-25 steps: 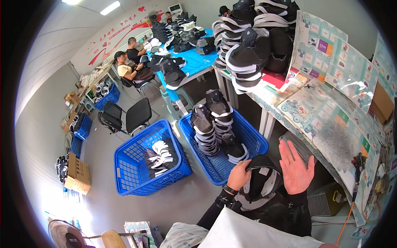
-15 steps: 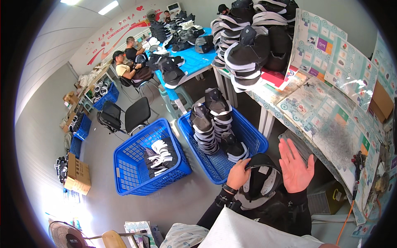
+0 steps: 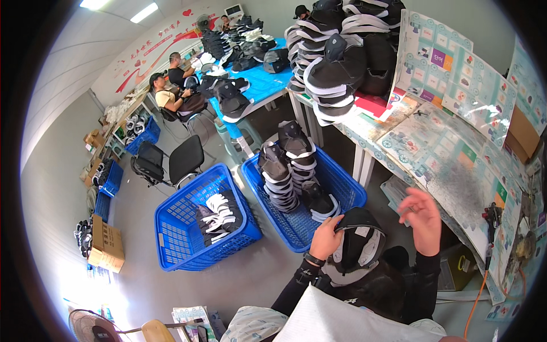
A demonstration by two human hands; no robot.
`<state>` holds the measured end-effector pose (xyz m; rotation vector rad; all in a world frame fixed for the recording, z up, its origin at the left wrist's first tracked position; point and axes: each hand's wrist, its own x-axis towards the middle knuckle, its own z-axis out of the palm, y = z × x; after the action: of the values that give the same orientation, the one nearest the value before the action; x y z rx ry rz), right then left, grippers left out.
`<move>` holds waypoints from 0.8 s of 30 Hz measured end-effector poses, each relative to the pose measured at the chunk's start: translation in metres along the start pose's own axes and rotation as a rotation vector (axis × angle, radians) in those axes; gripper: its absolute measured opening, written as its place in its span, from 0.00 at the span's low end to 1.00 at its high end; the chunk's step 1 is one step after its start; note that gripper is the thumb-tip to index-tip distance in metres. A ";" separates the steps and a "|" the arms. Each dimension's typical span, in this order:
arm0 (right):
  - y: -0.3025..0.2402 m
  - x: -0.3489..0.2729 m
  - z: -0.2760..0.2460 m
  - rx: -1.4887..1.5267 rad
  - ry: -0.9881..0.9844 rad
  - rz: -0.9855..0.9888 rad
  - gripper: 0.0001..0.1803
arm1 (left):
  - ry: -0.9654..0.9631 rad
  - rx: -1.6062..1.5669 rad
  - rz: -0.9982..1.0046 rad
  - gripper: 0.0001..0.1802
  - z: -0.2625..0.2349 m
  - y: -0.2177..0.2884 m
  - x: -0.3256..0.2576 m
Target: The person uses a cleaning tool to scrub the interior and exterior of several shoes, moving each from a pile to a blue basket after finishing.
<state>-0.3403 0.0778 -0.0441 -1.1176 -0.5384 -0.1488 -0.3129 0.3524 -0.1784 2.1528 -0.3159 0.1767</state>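
Left hand (image 3: pixel 326 236) grips a black cap (image 3: pixel 358 246) by its upper left edge, inside facing up, pale lining and a white label showing. The cap sits at 6 o'clock in the head view, over the person's lap, just short of the table (image 3: pixel 456 165) at 3 o'clock. Right hand (image 3: pixel 423 219) is off the cap, fingers loosely spread, holding nothing, close to the cap's right side.

Risks noted:

- One-handed hold at the rim only. Judged a weak grip; the cap could tip or slide to the floor, since nothing supports its right side.
- The right-hand blue basket (image 3: pixel 305 196), at 12 o'clock from the cap, carries tall stacks of caps (image 3: pixel 288 165) rising above its rim. A cap dropped onto them, or a knock from a knee, could topple them.
- The left-hand blue basket (image 3: pixel 199 222), at 10 o'clock, holds only a small pile; a cap sent to the wrong basket would mix the lots.
- Heaped caps (image 3: pixel 336 62) on the table at 12 o'clock lean near its edge; jolting the table could spill them.
- An orange cable (image 3: pixel 478 296) hangs at 4 o'clock, a snag hazard for the right sleeve.
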 end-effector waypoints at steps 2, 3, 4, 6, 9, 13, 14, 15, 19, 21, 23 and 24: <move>0.005 -0.001 0.006 -0.665 0.064 0.142 0.32 | 0.018 -0.061 0.043 0.27 -0.003 0.007 0.002; 0.006 -0.001 0.011 -0.852 0.033 0.148 0.32 | 0.017 -0.063 0.043 0.27 -0.006 0.011 0.004; 0.006 -0.004 0.016 -0.962 -0.011 0.201 0.34 | 0.010 -0.096 0.057 0.27 -0.009 0.015 0.005; 0.019 -0.011 0.011 -1.051 -0.038 0.150 0.37 | -0.003 -0.129 0.071 0.28 -0.015 0.026 0.007; 0.026 -0.017 0.003 -1.241 -0.035 0.087 0.43 | 0.022 -0.195 0.124 0.30 -0.024 0.041 0.010; 0.012 -0.015 0.012 -1.088 -0.016 0.484 0.47 | 0.092 -0.272 0.198 0.33 -0.033 0.053 0.012; 0.017 -0.020 0.006 -1.088 -0.008 0.487 0.47 | 0.083 -0.263 0.212 0.33 -0.035 0.055 0.011; 0.022 -0.024 0.000 -1.213 -0.002 0.411 0.47 | 0.038 -0.235 0.224 0.34 -0.039 0.058 0.012; 0.015 -0.029 -0.019 -1.365 0.183 0.139 0.47 | 0.006 -0.347 0.311 0.39 -0.031 0.079 0.016; -0.001 -0.023 -0.029 -1.391 0.387 -0.162 0.48 | 0.083 -0.284 0.383 0.38 -0.033 0.076 0.020; -0.024 -0.010 -0.026 -1.455 0.593 -0.392 0.46 | 0.126 -0.349 0.365 0.35 -0.037 0.070 0.016; -0.035 -0.005 -0.032 -1.485 0.671 -0.536 0.45 | 0.123 -0.395 0.313 0.34 -0.040 0.068 0.014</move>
<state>-0.3472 0.0332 -0.0286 -2.1636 -0.0087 -1.5193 -0.3193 0.3466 -0.0989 1.6861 -0.5663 0.3894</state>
